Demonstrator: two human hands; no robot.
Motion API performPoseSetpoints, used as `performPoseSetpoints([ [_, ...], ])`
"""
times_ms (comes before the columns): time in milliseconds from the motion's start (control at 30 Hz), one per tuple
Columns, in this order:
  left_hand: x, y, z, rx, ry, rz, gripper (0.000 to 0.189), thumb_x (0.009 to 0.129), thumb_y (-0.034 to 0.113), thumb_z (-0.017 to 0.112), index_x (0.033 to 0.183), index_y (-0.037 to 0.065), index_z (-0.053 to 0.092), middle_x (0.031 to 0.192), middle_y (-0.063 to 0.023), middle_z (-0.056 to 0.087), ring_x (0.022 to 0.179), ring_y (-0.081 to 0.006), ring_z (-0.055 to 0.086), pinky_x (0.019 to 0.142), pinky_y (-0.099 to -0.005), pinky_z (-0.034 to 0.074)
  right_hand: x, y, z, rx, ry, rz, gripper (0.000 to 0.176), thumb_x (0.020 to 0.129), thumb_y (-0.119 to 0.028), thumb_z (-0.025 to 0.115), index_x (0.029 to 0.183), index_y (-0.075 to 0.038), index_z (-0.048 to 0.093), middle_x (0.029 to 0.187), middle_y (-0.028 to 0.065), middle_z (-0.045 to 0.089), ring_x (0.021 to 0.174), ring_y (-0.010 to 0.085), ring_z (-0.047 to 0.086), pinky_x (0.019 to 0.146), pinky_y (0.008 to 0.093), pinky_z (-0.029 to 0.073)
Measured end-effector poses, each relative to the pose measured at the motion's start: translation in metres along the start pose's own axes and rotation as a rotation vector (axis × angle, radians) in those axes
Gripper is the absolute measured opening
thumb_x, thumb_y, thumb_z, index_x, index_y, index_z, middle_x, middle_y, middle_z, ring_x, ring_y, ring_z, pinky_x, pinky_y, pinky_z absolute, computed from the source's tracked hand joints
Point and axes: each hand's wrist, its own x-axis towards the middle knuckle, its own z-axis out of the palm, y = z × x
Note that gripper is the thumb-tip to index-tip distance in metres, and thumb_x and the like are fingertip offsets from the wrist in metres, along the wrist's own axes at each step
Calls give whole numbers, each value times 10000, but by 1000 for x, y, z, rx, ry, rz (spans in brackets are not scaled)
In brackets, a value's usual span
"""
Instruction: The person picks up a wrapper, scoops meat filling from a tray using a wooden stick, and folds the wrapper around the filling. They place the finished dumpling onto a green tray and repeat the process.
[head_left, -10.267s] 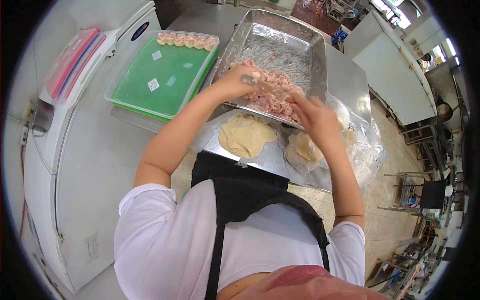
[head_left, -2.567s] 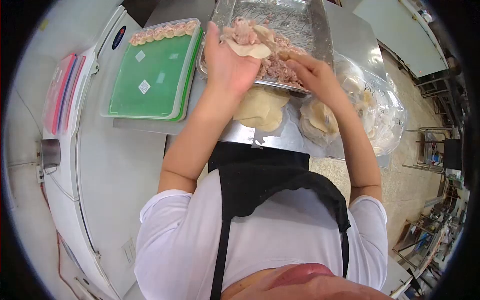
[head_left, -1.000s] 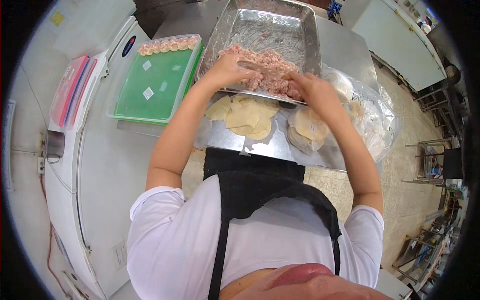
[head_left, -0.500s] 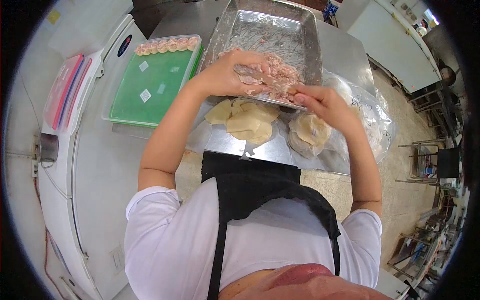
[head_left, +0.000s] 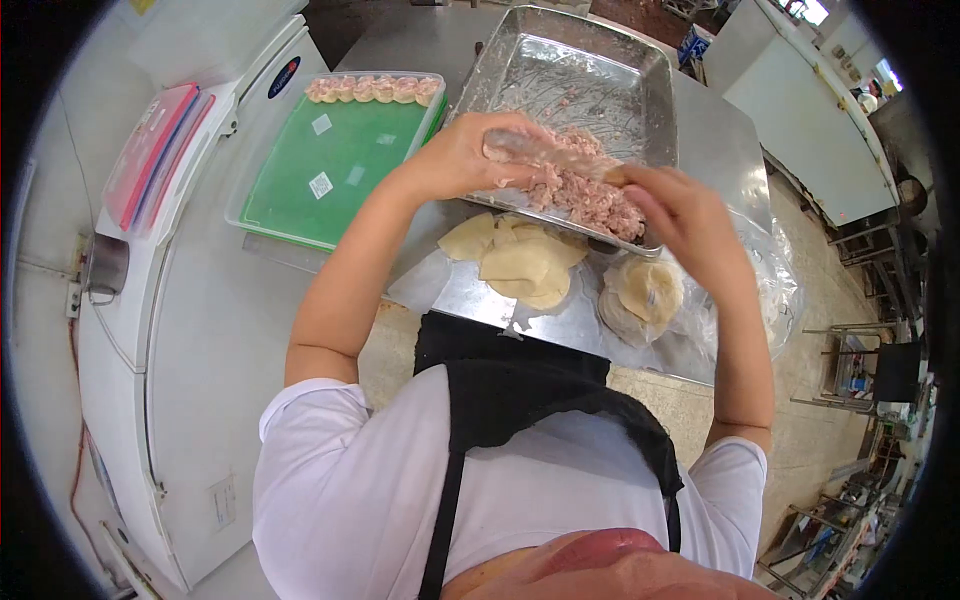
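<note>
My left hand [head_left: 465, 158] is curled at the near left of a metal tray [head_left: 664, 110], around what looks like a dumpling wrapper with meat, mostly hidden by the fingers and a blade. In my right hand [head_left: 685, 215] is the wooden handle of a flat metal spatula [head_left: 560, 155]; its meat-smeared blade reaches left into my left palm. Pink minced meat [head_left: 600, 205] is heaped under the blade along the tray's near side. Round, pale yellow wrappers [head_left: 525, 265] lie spread in front of the tray. To their right is a stack of wrappers [head_left: 648, 290] in plastic.
At the left, a clear container with a green base [head_left: 310, 190] holds a row of filled dumplings [head_left: 375, 90] along its far edge. A clear plastic bag [head_left: 775, 270] lies at the right of the metal table [head_left: 715, 125]. A white freezer [head_left: 220, 300] stands on the left.
The spatula blade has risen out of the meat and lies across my left palm. My right hand has moved slightly right. The whole view has shifted a little.
</note>
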Motion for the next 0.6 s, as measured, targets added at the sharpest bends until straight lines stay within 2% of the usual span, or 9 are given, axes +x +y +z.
performPoseSetpoints([
  [67, 0, 2, -5, 89, 40, -5, 333, 749, 141, 813, 1029, 49, 658, 981, -25, 681, 913, -114, 598, 826, -266, 475, 8, 14, 29, 127, 38, -92, 260, 950, -251, 563, 1099, -62, 662, 939, 183, 656, 851, 385, 622, 734, 421, 495],
  [100, 0, -4, -9, 96, 42, -11, 333, 749, 141, 813, 1029, 49, 658, 981, -25, 681, 913, -114, 598, 826, -266, 475, 13, 19, 31, 108, -31, -12, 268, 958, -238, 551, 1115, -43, 649, 1003, 208, 654, 909, 407, 612, 788, 432, 486],
  [167, -2, -22, -27, 115, 119, -255, 333, 743, 162, 823, 1010, 52, 658, 907, -9, 658, 855, -103, 590, 794, -265, 474, 21, 45, 43, 79, -15, 17, 266, 956, -235, 552, 1111, -42, 650, 1007, 210, 652, 909, 405, 613, 790, 432, 486],
  [300, -29, -39, -95, 370, 193, -180, 342, 744, 196, 827, 1000, 49, 655, 859, -6, 626, 818, -99, 575, 744, -265, 467, 21, 97, 72, 73, 0, 122, 278, 941, -238, 570, 1111, -34, 653, 995, 207, 657, 908, 398, 622, 792, 430, 487],
  [400, -55, -96, -169, 449, 313, -361, 358, 754, 222, 802, 1023, 42, 649, 856, -25, 634, 798, -108, 579, 735, -273, 470, 20, 95, 82, 80, 25, 164, 274, 927, -224, 595, 1106, -26, 658, 994, 197, 667, 920, 385, 628, 805, 408, 490],
  [467, -72, -161, -222, 611, 417, -465, 429, 687, 261, 809, 1026, 60, 639, 917, -82, 642, 835, -220, 614, 788, -350, 496, 20, 98, 81, 146, 72, 205, 261, 920, -207, 609, 1099, -25, 662, 998, 194, 670, 912, 369, 637, 802, 386, 493],
  [500, -77, -164, -225, 619, 418, -477, 429, 687, 261, 809, 1026, 60, 639, 917, -82, 642, 835, -220, 614, 788, -350, 496, 21, 96, 80, 221, 80, 234, 259, 919, -203, 618, 1098, -22, 661, 979, 183, 676, 873, 336, 649, 786, 366, 493],
  [567, -82, -167, -229, 1133, 460, -463, 468, 684, 219, 776, 1096, 70, 610, 923, -113, 623, 879, -300, 625, 795, -404, 512, 21, 95, 80, 242, 77, 245, 257, 920, -201, 618, 1096, -18, 660, 970, 179, 676, 861, 318, 650, 781, 358, 491],
  [600, -81, -167, -231, 1136, 457, -471, 468, 684, 219, 776, 1096, 70, 610, 923, -113, 623, 879, -300, 625, 795, -404, 512, 20, 94, 79, 248, 77, 260, 256, 922, -199, 618, 1095, -15, 659, 961, 175, 677, 849, 301, 651, 777, 350, 490],
])
